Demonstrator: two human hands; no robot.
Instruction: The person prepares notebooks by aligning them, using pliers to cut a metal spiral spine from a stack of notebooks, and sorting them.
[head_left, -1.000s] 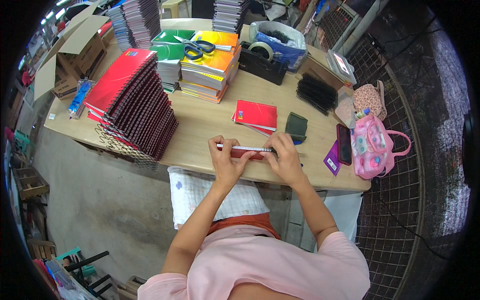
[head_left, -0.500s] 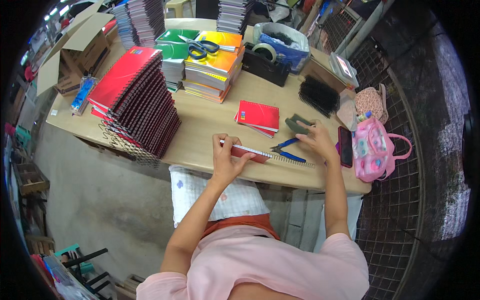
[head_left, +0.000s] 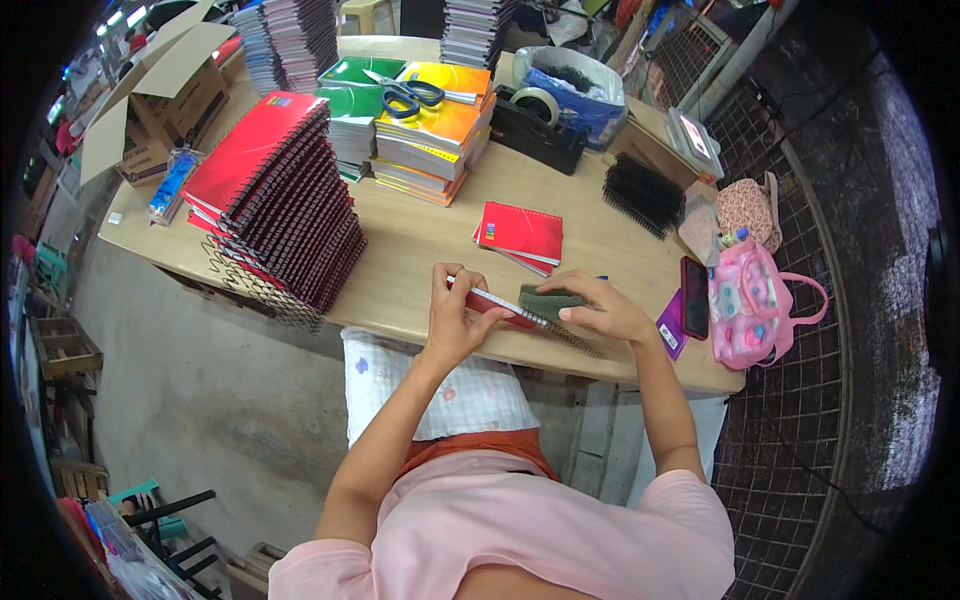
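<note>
My left hand [head_left: 459, 318] grips a small red notebook [head_left: 508, 311] near the table's front edge, its spine edge facing up. A wire coil [head_left: 577, 343] runs along that edge and sticks out past its right end, slightly blurred. In my right hand [head_left: 607, 308] is a dark green pad or folded cloth [head_left: 545, 302], held against or just over the coil; whether it touches cannot be made out. Beyond my hands lie a few small red notebooks [head_left: 520, 232]. The blue-handled pliers are almost wholly hidden behind my right hand.
Red coil-bound notebooks [head_left: 275, 205] form a tall stack at left, loose coils hanging over the front edge. Scissors [head_left: 405, 95] lie on yellow notebooks [head_left: 430, 125]. A tape dispenser [head_left: 540, 130], black coils [head_left: 643, 195], phone [head_left: 693, 298] and pink bag [head_left: 750, 305] stand right.
My right hand has moved left with the green pad, from beyond the pliers to the notebook's coil, covering the pliers. A purple packet by the phone has come into view. My left hand keeps its grip.
</note>
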